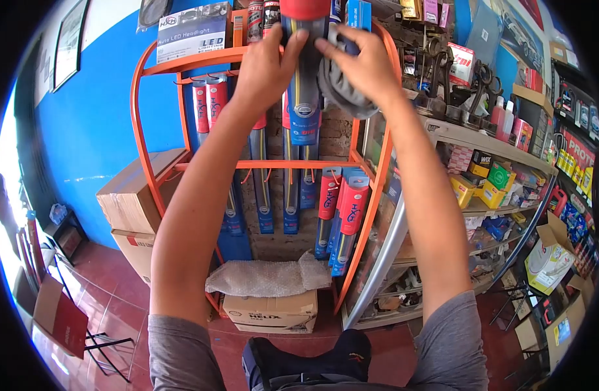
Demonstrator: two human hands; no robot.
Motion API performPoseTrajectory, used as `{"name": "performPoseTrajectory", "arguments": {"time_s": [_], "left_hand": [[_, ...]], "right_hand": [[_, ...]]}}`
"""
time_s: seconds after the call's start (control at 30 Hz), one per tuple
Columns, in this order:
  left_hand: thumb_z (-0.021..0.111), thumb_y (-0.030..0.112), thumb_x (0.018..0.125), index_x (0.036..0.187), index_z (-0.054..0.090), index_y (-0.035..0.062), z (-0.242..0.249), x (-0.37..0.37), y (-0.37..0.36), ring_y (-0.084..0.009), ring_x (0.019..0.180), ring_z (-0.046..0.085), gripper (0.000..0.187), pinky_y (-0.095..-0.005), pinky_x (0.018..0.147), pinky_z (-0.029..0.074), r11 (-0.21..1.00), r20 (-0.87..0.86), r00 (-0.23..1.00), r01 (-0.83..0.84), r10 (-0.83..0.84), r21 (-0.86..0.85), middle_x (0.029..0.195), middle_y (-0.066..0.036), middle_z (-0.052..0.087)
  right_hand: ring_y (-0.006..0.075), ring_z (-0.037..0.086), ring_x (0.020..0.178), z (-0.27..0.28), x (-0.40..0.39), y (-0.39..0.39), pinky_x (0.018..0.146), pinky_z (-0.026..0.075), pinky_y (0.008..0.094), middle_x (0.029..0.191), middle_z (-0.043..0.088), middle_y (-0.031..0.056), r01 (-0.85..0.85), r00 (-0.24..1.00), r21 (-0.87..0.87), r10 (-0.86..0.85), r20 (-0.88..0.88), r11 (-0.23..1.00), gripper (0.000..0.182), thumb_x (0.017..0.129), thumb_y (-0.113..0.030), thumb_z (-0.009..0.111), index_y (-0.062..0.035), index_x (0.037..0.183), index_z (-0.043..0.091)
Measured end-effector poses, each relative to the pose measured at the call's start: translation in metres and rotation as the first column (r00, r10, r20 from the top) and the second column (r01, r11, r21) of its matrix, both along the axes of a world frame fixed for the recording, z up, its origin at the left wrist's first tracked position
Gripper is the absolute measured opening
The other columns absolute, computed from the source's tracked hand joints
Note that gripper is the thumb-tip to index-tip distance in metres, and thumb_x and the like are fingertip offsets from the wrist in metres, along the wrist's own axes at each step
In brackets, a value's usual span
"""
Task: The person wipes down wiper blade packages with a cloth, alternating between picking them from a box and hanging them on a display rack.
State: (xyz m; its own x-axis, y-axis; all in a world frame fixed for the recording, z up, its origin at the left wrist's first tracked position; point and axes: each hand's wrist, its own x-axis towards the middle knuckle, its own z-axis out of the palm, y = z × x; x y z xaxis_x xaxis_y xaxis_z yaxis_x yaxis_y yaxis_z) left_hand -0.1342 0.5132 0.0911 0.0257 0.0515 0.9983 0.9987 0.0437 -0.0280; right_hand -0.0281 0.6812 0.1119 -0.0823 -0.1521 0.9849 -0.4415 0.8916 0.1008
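Note:
A wiper blade pack (304,98), with a red top and a blue sleeve, is held upright in front of the orange rack at the top of the view. My left hand (267,68) grips its left side, thumb across the front. On its other side is my right hand (364,65), closed around a bunched grey cloth (344,88), with the thumb tip at the pack's edge. More wiper blade packs hang behind on the rack, including red-topped ones (353,208) at its lower right.
The orange metal rack (143,130) carries an LED headlight box (194,32) and bottles on top. Below it, bubble wrap (267,277) lies on a cardboard box (270,313). A glass display case (495,140) stands at right; stacked cartons (133,189) stand at left.

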Motion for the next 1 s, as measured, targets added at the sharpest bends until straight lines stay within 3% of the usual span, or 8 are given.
{"name": "performPoseTrajectory", "arguments": {"time_s": [0.03, 0.17, 0.37, 0.43, 0.47, 0.53, 0.57, 1.0], "left_hand": [[0.057, 0.04, 0.104, 0.107, 0.053, 0.0, -0.012, -0.003, 0.003, -0.0322, 0.062, 0.066, 0.04, -0.0404, 0.06, 0.049, 0.998, 0.092, 0.996, -0.014, 0.019, -0.061, 0.072, -0.018, 0.064], [0.06, 0.039, 0.103, 0.111, 0.052, -0.0007, -0.057, -0.038, 0.034, -0.035, 0.071, 0.071, 0.041, -0.0423, 0.063, 0.051, 0.968, 0.227, 0.963, 0.185, -0.144, -0.168, 0.074, -0.021, 0.065], [0.061, 0.041, 0.102, 0.116, 0.054, -0.0034, -0.131, -0.092, 0.082, -0.0384, 0.08, 0.073, 0.047, -0.0432, 0.068, 0.054, 0.929, 0.393, 0.918, 0.107, 0.045, -0.356, 0.084, -0.025, 0.069], [0.059, 0.049, 0.1, 0.108, 0.056, -0.0088, -0.145, -0.097, 0.09, -0.0517, 0.093, 0.067, 0.058, -0.0544, 0.077, 0.052, 0.905, 0.454, 0.89, 0.166, 0.034, -0.392, 0.09, -0.033, 0.068], [0.059, 0.049, 0.1, 0.108, 0.056, -0.0088, -0.147, -0.098, 0.094, -0.0517, 0.093, 0.067, 0.058, -0.0544, 0.077, 0.052, 0.905, 0.447, 0.894, 0.166, 0.03, -0.392, 0.09, -0.033, 0.068], [0.06, 0.05, 0.099, 0.106, 0.058, -0.009, -0.149, -0.106, 0.103, -0.0514, 0.098, 0.066, 0.059, -0.055, 0.083, 0.052, 0.89, 0.519, 0.85, 0.169, 0.086, -0.424, 0.095, -0.034, 0.068], [0.062, 0.05, 0.099, 0.111, 0.059, -0.0059, -0.158, -0.127, 0.118, -0.034, 0.088, 0.074, 0.057, -0.043, 0.076, 0.055, 0.889, 0.531, 0.835, 0.126, 0.145, -0.44, 0.091, -0.024, 0.073], [0.058, 0.043, 0.103, 0.103, 0.054, -0.0065, -0.197, -0.166, 0.155, -0.0285, 0.077, 0.074, 0.049, -0.0391, 0.069, 0.057, 0.819, 0.675, 0.71, 0.258, 0.199, -0.513, 0.081, -0.021, 0.071]], "right_hand": [[0.0355, 0.07, 0.102, -0.014, -0.007, 0.002, 0.09, 0.053, 0.0389, 0.106, 0.074, 0.0207, 0.03, 1.0, -0.008, -0.03, -0.003, 1.0, 0.049, 0.084, -0.038, 0.081, -0.0007, 0.115, 0.073], [0.0384, 0.065, 0.101, -0.071, -0.047, 0.033, 0.088, 0.051, 0.0428, 0.107, 0.073, 0.0201, 0.083, 0.996, -0.079, -0.08, 0.038, 0.993, 0.044, 0.083, -0.032, 0.081, -0.004, 0.116, 0.074], [0.0401, 0.063, 0.109, -0.157, -0.093, 0.074, 0.092, 0.05, 0.0446, 0.112, 0.067, 0.0218, 0.214, 0.973, -0.199, -0.191, 0.132, 0.956, 0.044, 0.083, -0.028, 0.082, -0.0084, 0.121, 0.073], [0.0409, 0.062, 0.111, -0.181, -0.102, 0.083, 0.094, 0.049, 0.0454, 0.117, 0.064, 0.0233, 0.224, 0.961, -0.295, -0.16, 0.225, 0.929, 0.044, 0.083, -0.028, 0.081, -0.0108, 0.122, 0.073], [0.0409, 0.062, 0.112, -0.189, -0.11, 0.088, 0.095, 0.049, 0.0456, 0.117, 0.064, 0.0236, 0.239, 0.959, -0.342, -0.165, 0.232, 0.909, 0.045, 0.084, -0.029, 0.081, -0.011, 0.124, 0.072], [0.0408, 0.061, 0.113, -0.195, -0.115, 0.089, 0.095, 0.049, 0.0459, 0.118, 0.063, 0.0223, 0.279, 0.942, -0.363, -0.18, 0.285, 0.889, 0.045, 0.084, -0.029, 0.08, -0.0114, 0.125, 0.071], [0.0408, 0.061, 0.113, -0.198, -0.118, 0.09, 0.095, 0.049, 0.0459, 0.118, 0.063, 0.0223, 0.275, 0.944, -0.362, -0.178, 0.279, 0.891, 0.045, 0.084, -0.029, 0.08, -0.0114, 0.125, 0.071], [0.0386, 0.062, 0.115, -0.24, -0.159, 0.114, 0.094, 0.05, 0.047, 0.122, 0.063, 0.0182, 0.384, 0.865, -0.449, -0.145, 0.48, 0.806, 0.043, 0.084, -0.029, 0.081, -0.0122, 0.123, 0.071]]}}
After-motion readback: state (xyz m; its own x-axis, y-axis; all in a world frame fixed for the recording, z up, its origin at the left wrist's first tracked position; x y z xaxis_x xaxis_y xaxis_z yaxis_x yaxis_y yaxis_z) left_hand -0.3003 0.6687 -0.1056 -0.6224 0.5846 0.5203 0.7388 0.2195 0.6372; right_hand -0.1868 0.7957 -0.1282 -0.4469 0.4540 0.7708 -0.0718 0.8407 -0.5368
